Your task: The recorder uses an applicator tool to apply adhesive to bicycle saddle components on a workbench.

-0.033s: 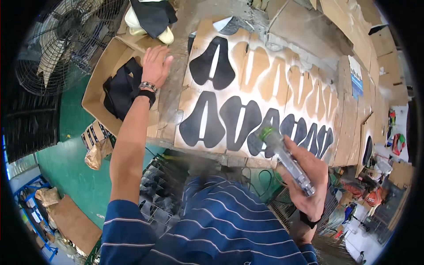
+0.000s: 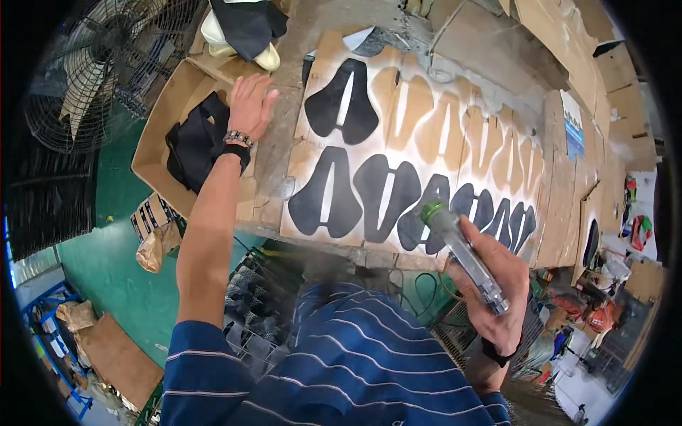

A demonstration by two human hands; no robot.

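Note:
My right hand [image 2: 494, 280] grips a silver spray gun [image 2: 472, 266] with a green nozzle end, held over the worktable. Below it, a row of dark shoe-upper-shaped pieces [image 2: 387, 195] lies on cardboard [image 2: 298, 170] dusted with white overspray. One more dark piece [image 2: 341, 103] sits at the far left of the back row. Beside it are bare brown outlines [image 2: 440, 131] of the same shape, ringed in white. My left hand [image 2: 252, 106] rests open, fingers spread, at the table's left edge by a cardboard box [image 2: 153, 145]. Black pieces [image 2: 199, 142] lie inside that box.
A large wire-caged fan [image 2: 99, 71] stands at the far left. Cream shoe forms with black material [image 2: 249, 32] sit behind the box. Cardboard sheets [image 2: 511, 42] line the back. A looped hose [image 2: 426, 287] hangs under the table's front edge, near a dark crate [image 2: 252, 298].
The spray gun's green nozzle end has shifted very slightly. My left hand and the laid-out pieces stay where they were.

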